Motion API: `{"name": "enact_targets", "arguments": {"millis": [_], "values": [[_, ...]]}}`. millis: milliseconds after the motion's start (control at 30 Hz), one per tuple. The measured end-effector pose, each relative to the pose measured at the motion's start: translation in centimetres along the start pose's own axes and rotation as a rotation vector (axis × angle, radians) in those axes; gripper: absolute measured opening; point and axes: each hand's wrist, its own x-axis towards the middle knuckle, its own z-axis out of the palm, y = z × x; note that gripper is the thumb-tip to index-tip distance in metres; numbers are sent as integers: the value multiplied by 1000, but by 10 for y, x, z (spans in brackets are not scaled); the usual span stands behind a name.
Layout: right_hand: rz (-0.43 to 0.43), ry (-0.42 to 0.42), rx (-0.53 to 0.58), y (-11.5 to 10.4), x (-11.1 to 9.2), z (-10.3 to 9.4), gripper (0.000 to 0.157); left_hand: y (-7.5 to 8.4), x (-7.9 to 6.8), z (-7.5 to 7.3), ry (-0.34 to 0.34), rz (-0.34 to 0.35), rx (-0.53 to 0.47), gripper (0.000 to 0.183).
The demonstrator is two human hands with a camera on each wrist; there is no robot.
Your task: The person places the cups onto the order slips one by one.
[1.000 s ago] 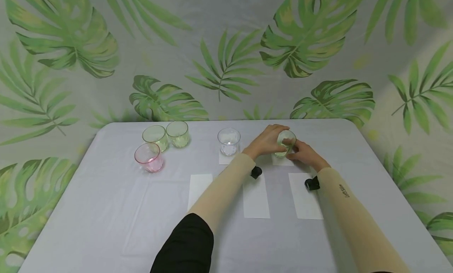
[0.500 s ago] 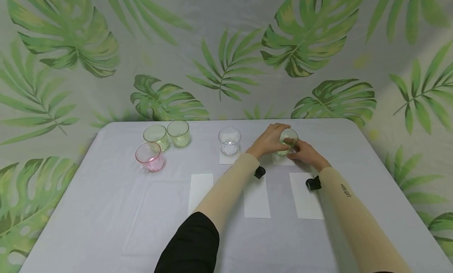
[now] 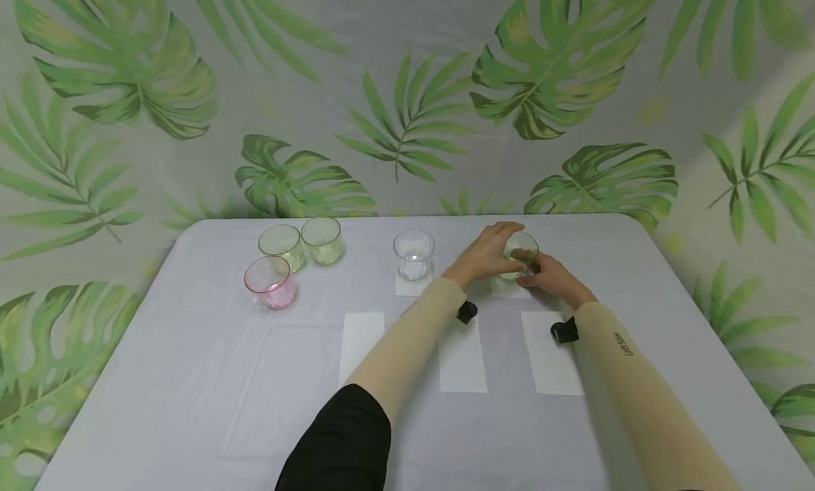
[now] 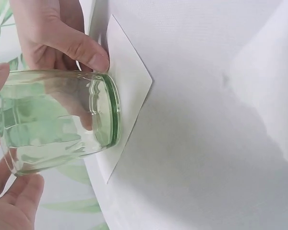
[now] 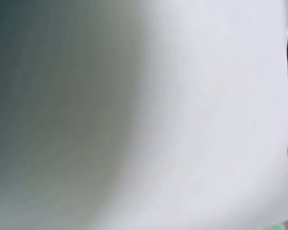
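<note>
A pale green glass [image 3: 521, 249] stands over a white paper card [image 3: 509, 289] at the back right of the table. From above, my left hand [image 3: 487, 253] holds it around the rim. My right hand [image 3: 558, 279] grips it low from the right. In the left wrist view, the green glass [image 4: 57, 124] has its base against the card [image 4: 129, 86], with the right hand's thumb [image 4: 93, 60] by the base. The left hand's fingers [image 4: 26, 194] curl at the rim there. White fills most of the right wrist view; only finger parts show at its right edge.
A clear glass [image 3: 414, 255] stands on another card [image 3: 410, 286] left of my hands. Two green glasses [image 3: 280, 247] and a pink glass [image 3: 270, 283] cluster at the back left. Three white cards [image 3: 552, 356] lie in a row nearer me. A leaf-patterned cloth [image 3: 407, 102] hangs behind the table.
The green glass and my left hand have shifted slightly to the right and back. My right hand keeps nearly the same place. In the last half second hardly anything moves.
</note>
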Motion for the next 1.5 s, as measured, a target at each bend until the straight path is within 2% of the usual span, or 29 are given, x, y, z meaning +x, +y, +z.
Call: {"name": "enact_targets", "arguments": {"millis": [200,367,600,767,1000,1167,1367,1500], "values": [[11,-15,39,-3,0,2,65,-2,-11,-9,26,6,-66,75],[27,-22,55,-2,-2,0,66,0,-27,-23,56,58,-107,75],[35,-24,80,-1,-4,-2,66,4,-56,-48,105,146,-164,73],[29,-27,79,-3,-7,-4,67,1,-80,-70,114,154,-203,74],[-3,-36,121,-2,-10,-5,70,-20,-118,-95,143,109,-211,74],[-25,-39,158,1,-17,-8,72,-38,-146,-109,203,97,-221,72],[-61,-41,145,4,-32,-12,68,-55,-179,-125,285,95,-199,72],[-89,-30,136,6,-44,-15,66,-67,-202,-135,326,62,-184,72]]}}
